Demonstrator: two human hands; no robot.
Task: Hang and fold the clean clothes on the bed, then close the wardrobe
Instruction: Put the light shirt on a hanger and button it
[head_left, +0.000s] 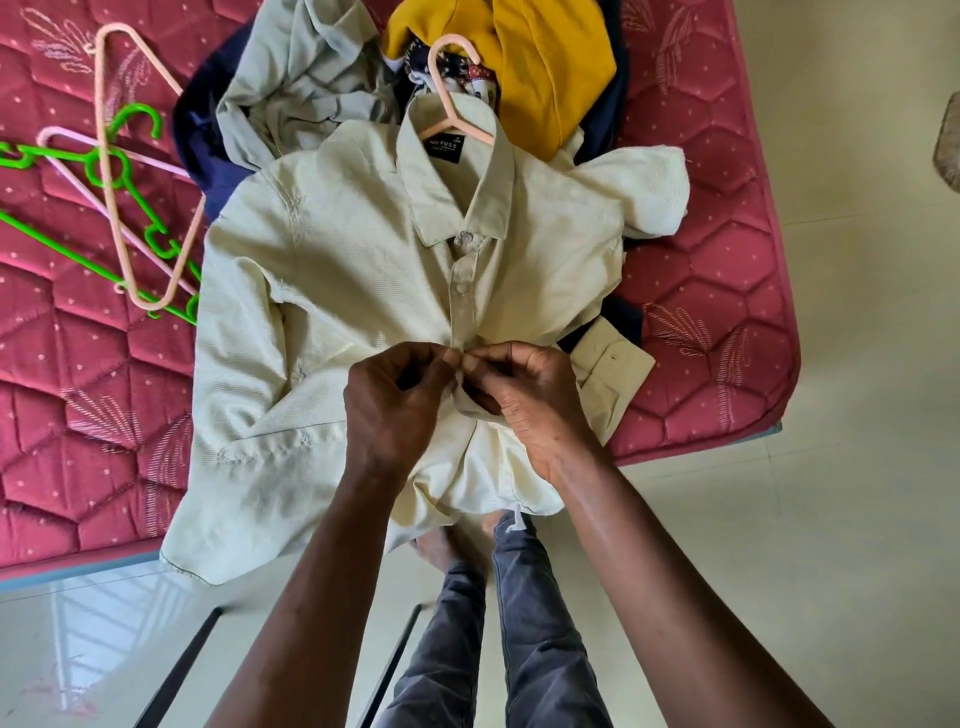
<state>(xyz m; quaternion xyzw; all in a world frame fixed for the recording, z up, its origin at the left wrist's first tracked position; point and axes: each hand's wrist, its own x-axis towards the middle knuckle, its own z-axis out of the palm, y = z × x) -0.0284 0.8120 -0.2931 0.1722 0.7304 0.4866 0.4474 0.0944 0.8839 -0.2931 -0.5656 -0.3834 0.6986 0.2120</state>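
Cream shirt (337, 234) x1 — L hand (397, 402), R hand (527, 400) pinching

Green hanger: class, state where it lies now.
Head view, left side: the green hanger lies on the red mattress, crossed with the pink hangers, left of the cream shirt.

Floor (841, 519): pale cream tiles, glossy, with faint joint lines at right.
Reflection (104, 613): bright patch with slanted bars on the floor, lower left.
Strips, two: black and narrow, slanting across the floor, one at lower left (182, 670), one just left of the jeans (390, 670); lower ends cut off by the frame.
Jeans (524, 629): dark grey, two legs, bottom centre.
Feet (441, 545): bare, on the floor, toes partly hidden.
Object (948, 140): grey-brown, rounded, at right edge, mostly cut off; kind cannot be told.
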